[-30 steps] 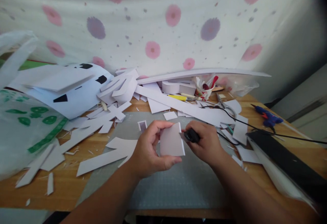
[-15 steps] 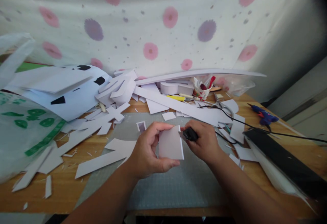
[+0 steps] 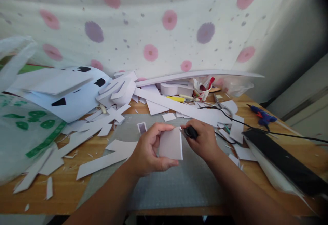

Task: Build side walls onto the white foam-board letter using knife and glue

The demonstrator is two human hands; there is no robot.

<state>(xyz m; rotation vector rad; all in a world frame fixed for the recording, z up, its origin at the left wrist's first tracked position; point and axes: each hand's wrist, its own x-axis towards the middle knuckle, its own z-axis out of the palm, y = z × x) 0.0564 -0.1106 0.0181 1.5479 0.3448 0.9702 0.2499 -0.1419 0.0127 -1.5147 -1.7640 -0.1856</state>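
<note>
Above the grey cutting mat (image 3: 176,187), my left hand (image 3: 151,149) grips a small white foam board piece (image 3: 170,143) by its top and bottom edges, thumb below and fingers above. My right hand (image 3: 203,137) is closed round a black-handled utility knife (image 3: 191,132), just right of the piece. The knife's tip is close to the upper right corner of the board; whether it touches cannot be made out. Behind my left hand lies a small white frame-shaped piece (image 3: 141,128) on the mat.
White offcuts (image 3: 102,163) litter the wooden table on the left. Further back stand a cup of tools (image 3: 202,90), a yellow-handled tool (image 3: 175,99) and scissors (image 3: 222,107). A blue glue gun (image 3: 263,115), a black cable and a long black-topped object (image 3: 282,163) occupy the right side.
The knife blade, earlier against the board's right edge, now shows less, with the knife slightly higher near the upper corner. My left hand keeps hold of the board, tilted slightly.
</note>
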